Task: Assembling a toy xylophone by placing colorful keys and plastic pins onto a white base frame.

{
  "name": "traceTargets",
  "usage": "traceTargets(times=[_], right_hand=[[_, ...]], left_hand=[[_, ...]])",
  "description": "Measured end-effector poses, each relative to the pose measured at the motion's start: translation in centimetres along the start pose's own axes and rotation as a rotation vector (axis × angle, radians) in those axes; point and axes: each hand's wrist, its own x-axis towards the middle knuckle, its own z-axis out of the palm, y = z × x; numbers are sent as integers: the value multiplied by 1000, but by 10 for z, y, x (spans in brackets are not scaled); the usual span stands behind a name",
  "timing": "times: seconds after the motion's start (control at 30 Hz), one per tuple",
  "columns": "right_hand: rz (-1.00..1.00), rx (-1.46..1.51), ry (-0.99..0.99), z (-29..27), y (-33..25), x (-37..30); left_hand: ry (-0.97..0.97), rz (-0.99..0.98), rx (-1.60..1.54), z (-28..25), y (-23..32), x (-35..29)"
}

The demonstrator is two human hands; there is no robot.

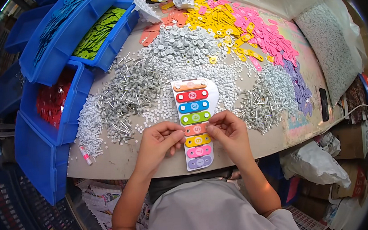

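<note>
A toy xylophone (pixel 212 96) with a white base and a column of coloured bars lies in front of me near the table's edge. White round caps sit at both ends of the upper bars, down to the green bar (pixel 195 117). At the left end of the salmon bar (pixel 196 129), my left hand (pixel 160 142) is closed in a pinch. My right hand (pixel 231 132) pinches at that bar's right end. Whatever small pieces the fingertips hold are hidden. Below, the yellow bar (pixel 198 140), pink bar (pixel 199 151) and lilac bar (pixel 199 162) show no white caps.
Metal pins (pixel 133 84) and white caps (pixel 176 44) lie heaped beyond the xylophone. More pins (pixel 265 97) lie right, beside loose yellow bars (pixel 212 20), pink bars (pixel 265 30) and purple bars (pixel 297 87). Blue bins (pixel 58 157) line the left; a dark phone-like slab (pixel 324 104) lies right.
</note>
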Motion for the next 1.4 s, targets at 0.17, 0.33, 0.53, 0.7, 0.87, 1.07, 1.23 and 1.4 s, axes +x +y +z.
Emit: traceTargets(times=[0.17,0.33,0.53,0.7,0.87,1.07,1.23,1.4], right_hand=[[30,-183,41,-8,1,1],[125,-99,62,-2,-3,-2],[233,-139,-26,-11,3,1],[369,-216,-89,-5,-8,11],[321,-297,-47,-1,-8,13],[258,-347,-44,1,3,11],[157,-182,9,-8,17,5],[-88,-145,156,-9,30,-7]], left_hand=[[-47,-33,68,2,-1,10],[15,110,357,4,-7,14],[-49,-117,418,7,1,23],[-138,-82,320,4,8,28],[-170,-12,329,1,-9,37],[-149,80,398,-5,-17,34],[97,122,544,-19,13,3],[766,670,1154,-96,40,-22]])
